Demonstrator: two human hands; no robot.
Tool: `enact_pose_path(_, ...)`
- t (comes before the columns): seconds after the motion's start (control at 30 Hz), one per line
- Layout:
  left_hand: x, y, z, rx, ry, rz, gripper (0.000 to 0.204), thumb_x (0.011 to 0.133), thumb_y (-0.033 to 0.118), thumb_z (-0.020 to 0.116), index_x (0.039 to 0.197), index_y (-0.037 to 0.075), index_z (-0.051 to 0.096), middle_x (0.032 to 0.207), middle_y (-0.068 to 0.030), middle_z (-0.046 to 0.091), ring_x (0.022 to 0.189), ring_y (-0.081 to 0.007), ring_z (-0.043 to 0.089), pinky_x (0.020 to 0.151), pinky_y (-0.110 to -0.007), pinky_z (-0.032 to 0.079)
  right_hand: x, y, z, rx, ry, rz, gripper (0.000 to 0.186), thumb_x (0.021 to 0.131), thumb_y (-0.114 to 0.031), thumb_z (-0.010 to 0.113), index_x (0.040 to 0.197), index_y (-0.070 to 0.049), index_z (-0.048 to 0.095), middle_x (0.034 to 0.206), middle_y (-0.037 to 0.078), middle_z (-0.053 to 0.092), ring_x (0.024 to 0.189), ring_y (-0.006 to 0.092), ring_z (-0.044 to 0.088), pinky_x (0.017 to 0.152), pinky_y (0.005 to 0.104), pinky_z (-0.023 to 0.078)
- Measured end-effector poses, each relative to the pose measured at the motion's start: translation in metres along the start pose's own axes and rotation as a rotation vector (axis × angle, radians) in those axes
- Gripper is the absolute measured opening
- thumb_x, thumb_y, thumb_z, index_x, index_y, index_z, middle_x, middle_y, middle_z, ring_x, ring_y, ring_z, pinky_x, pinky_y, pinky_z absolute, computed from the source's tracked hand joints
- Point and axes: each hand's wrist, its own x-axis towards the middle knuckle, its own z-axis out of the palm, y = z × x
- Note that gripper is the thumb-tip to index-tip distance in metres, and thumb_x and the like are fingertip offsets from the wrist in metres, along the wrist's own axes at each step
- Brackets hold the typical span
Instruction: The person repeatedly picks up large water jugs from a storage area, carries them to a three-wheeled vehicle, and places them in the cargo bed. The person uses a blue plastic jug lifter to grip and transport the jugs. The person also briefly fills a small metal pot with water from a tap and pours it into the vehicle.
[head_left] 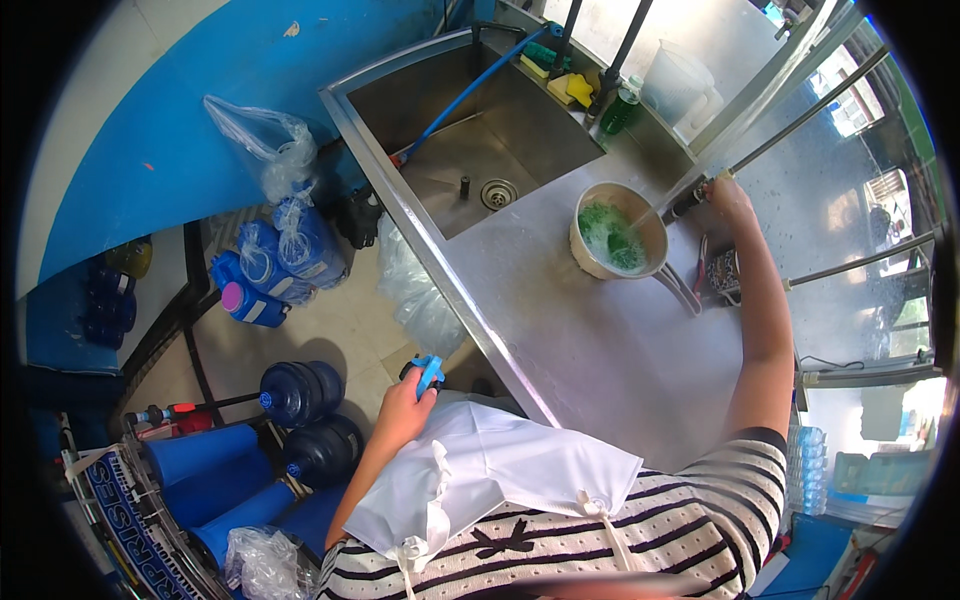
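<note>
My right hand [733, 198] grips a black spray nozzle [688, 202] at the far right of the steel counter. A stream of water runs from it into a beige saucepan [585, 258], where green liquid foams. The pan stands on the counter, its handle pointing toward the near right. My left hand [402, 410] is closed around a blue and black thing [430, 372] in front of my apron, off the counter's edge. Its exact kind I cannot make out. Right of the pan lies a dark patterned item [722, 270] beside something with red handles.
Left of the pan, a steel sink [470, 150] has a blue hose [470, 92] across it. Sponges [570, 88], a green bottle [622, 106] and a clear plastic jug [680, 82] line the back. Large blue water bottles [300, 390] and bagged jugs [310, 240] stand on the floor.
</note>
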Motion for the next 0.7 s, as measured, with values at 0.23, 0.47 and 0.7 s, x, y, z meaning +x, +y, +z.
enact_pose_path(0.23, -0.006, 0.0, -0.001, 0.037, -0.061, -0.108, 0.028, 0.081, 0.013, 0.057, 0.107, 0.005, 0.055, 0.089, -0.0184, 0.065, 0.08, -0.0374, 0.063, 0.07, -0.041, 0.048, -0.005, -0.002, -0.003, -0.023, -0.047, 0.029, 0.024, 0.085, -0.019, 0.058, 0.107, -0.017, 0.067, 0.098, 0.013, 0.066, 0.094, 0.0294, 0.063, 0.077, 0.0403, 0.05)
enact_pose_path(0.47, -0.012, -0.009, 0.0, -0.002, -0.01, -0.069, 0.025, 0.081, 0.013, 0.058, 0.105, 0.006, 0.057, 0.076, -0.0146, 0.061, 0.066, -0.0273, 0.058, 0.063, -0.035, 0.045, -0.054, -0.026, -0.01, -0.021, 0.151, 0.025, 0.032, 0.085, -0.016, 0.051, 0.114, -0.026, 0.063, 0.099, 0.013, 0.066, 0.094, 0.0307, 0.063, 0.078, 0.0416, 0.05)
enact_pose_path(0.7, -0.018, -0.02, 0.004, -0.001, 0.032, -0.039, 0.023, 0.082, 0.012, 0.058, 0.104, 0.007, 0.058, 0.071, -0.013, 0.06, 0.06, -0.0231, 0.059, 0.059, -0.033, 0.044, -0.064, -0.024, 0.004, 0.054, 0.247, 0.038, 0.037, 0.088, -0.019, 0.048, 0.121, -0.031, 0.057, 0.101, 0.01, 0.066, 0.092, 0.0309, 0.063, 0.078, 0.0412, 0.049)
